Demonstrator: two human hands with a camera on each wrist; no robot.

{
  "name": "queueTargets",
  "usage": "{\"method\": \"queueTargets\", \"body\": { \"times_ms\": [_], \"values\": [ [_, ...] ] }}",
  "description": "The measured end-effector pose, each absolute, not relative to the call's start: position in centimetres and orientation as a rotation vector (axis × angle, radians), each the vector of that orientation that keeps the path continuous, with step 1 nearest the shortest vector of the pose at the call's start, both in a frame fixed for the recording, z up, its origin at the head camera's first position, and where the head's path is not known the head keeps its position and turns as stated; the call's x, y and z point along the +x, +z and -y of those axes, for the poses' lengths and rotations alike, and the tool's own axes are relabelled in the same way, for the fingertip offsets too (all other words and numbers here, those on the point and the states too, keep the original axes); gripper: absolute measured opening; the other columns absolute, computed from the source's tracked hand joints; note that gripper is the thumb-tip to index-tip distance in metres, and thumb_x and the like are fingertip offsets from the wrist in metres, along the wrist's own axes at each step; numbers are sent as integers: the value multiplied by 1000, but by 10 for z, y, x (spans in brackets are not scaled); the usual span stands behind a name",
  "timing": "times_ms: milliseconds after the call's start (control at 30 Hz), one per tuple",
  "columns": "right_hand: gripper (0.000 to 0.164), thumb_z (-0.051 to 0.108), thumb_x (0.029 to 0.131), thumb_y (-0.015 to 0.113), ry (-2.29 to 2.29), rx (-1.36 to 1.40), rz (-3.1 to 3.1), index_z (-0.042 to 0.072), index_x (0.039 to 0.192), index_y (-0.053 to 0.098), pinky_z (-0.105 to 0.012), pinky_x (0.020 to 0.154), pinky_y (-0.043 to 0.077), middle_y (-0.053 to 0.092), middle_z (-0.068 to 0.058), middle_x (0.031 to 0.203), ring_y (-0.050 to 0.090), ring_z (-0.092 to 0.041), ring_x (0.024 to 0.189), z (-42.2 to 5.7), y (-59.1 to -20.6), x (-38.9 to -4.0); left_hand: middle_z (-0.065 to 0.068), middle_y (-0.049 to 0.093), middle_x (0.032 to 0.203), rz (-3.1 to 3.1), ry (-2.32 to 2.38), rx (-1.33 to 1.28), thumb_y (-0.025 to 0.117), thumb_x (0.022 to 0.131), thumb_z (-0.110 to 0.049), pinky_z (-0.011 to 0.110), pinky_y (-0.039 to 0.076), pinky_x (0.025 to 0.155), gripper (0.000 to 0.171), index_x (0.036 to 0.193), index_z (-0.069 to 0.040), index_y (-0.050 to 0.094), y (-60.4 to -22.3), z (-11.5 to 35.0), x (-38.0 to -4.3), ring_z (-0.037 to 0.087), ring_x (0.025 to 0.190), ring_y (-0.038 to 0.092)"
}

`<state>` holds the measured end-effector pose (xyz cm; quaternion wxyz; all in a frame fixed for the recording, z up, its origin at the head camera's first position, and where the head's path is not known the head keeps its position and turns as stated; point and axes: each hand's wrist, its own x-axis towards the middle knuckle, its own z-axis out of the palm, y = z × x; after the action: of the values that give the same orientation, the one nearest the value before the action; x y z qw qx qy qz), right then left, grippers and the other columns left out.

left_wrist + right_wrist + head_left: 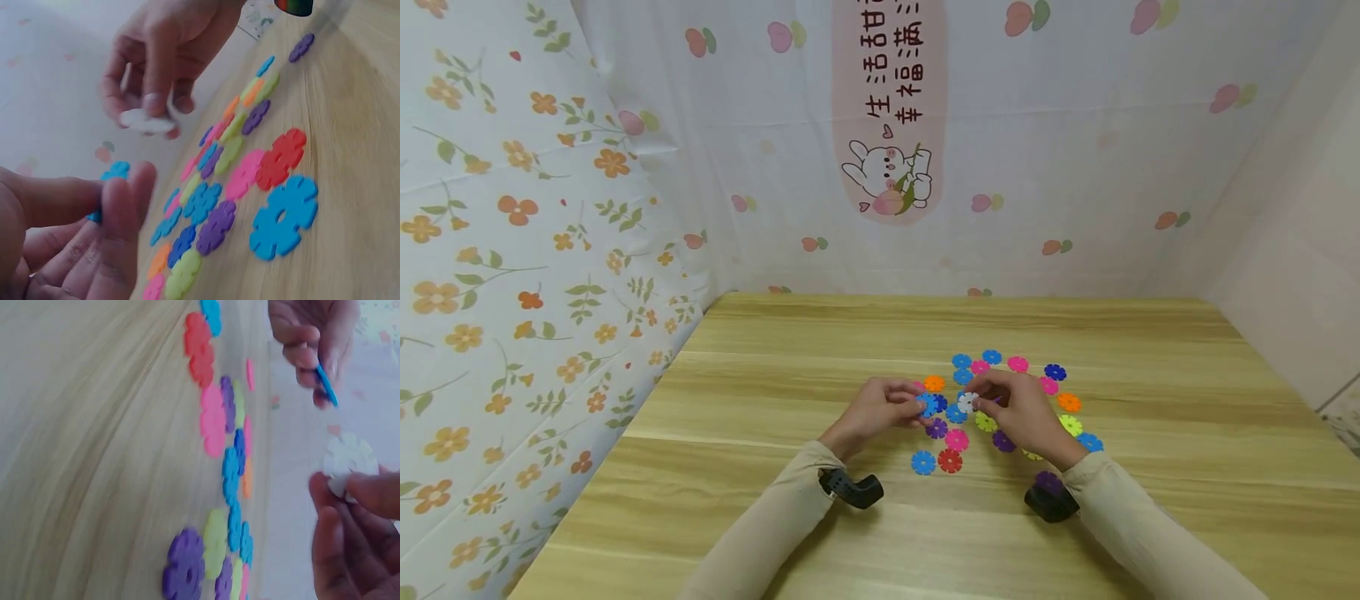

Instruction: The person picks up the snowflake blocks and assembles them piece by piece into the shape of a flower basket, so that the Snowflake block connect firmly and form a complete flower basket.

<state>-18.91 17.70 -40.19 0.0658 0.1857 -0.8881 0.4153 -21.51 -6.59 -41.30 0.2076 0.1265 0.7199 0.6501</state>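
Note:
My left hand [883, 410] pinches a blue snowflake disc [927, 405] between thumb and fingers, above the table. Facing it, my right hand [1018, 410] pinches a white snowflake disc [967, 402] by its edge. A small gap separates the two discs. In the left wrist view the blue disc [116, 170] is mostly covered by fingers, while the white disc [147, 122] is seen nearly edge-on. The right wrist view has the white disc [350, 461] face-on and the blue disc [326, 385] edge-on.
Loose notched discs in several colours lie on the wooden table [715, 433] below and around both hands. Nearest the front are a blue disc [923, 462], a red disc [950, 461] and a purple disc [1049, 481]. A patterned cloth [1037, 150] hangs behind the table.

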Motion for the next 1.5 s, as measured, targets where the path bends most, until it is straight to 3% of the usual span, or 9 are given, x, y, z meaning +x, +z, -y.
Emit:
{"method": "queueTargets", "body": {
  "times_ms": [133,300,533,667,800,900,1000,1167,1500],
  "values": [
    [12,-1,91,69,1238,512,2564,6,100,73,-19,64,56,76,-10,90,72,-23,76,-170,-399,-192,29,71,110,-1987,1859,367,61,99,-5,38,62,87,27,124,4,60,-411,58,-216,23,87,77],
    [12,0,91,70,1207,457,2469,5,101,73,-19,63,54,76,-11,89,70,-19,75,-163,-397,-194,36,66,116,-1951,1925,411,59,100,-7,31,61,83,28,126,1,56,-408,51,-217,10,80,73],
    [11,0,91,69,1223,455,2402,4,100,74,-19,61,52,76,-12,87,73,-25,76,-157,-395,-196,38,65,115,-1940,1969,478,58,101,-9,40,60,92,31,129,3,54,-405,47,-216,8,80,73],
    [11,-1,91,69,1246,461,2370,4,99,74,-19,61,52,76,-11,86,74,-27,76,-156,-395,-195,33,68,112,-1924,1991,473,57,101,-8,43,59,94,32,130,4,54,-404,47,-216,9,80,74],
    [11,-2,90,70,1255,479,2353,4,100,74,-20,61,52,76,-11,86,73,-27,75,-155,-395,-194,27,72,108,-1918,1997,465,58,101,-7,46,58,96,32,130,6,55,-402,45,-216,23,87,77],
    [12,-2,90,71,1243,498,2348,4,99,74,-20,61,52,76,-10,86,72,-25,73,-155,-395,-194,30,71,110,-1903,2003,454,57,101,-6,51,55,99,30,128,6,56,-401,44,-216,31,91,76],
    [12,-3,89,71,1242,515,2333,4,99,75,-20,61,53,76,-10,85,71,-22,70,-155,-393,-194,37,66,116,-1878,2015,430,57,101,-4,53,53,101,27,126,5,57,-400,42,-217,26,87,77],
    [12,-3,88,72,1225,535,2301,3,98,76,-19,61,55,76,-10,84,71,-19,67,-155,-390,-193,37,66,115,-1865,2050,399,56,100,-1,43,59,92,23,121,7,59,-399,39,-217,12,73,74],
    [14,-9,86,71,1217,540,2239,-3,97,78,-23,66,61,77,-17,86,75,-27,72,-150,-393,-192,23,75,98,-1918,2089,306,61,97,0,36,62,82,18,113,8,64,-395,35,-214,11,67,72]
  ]
}}
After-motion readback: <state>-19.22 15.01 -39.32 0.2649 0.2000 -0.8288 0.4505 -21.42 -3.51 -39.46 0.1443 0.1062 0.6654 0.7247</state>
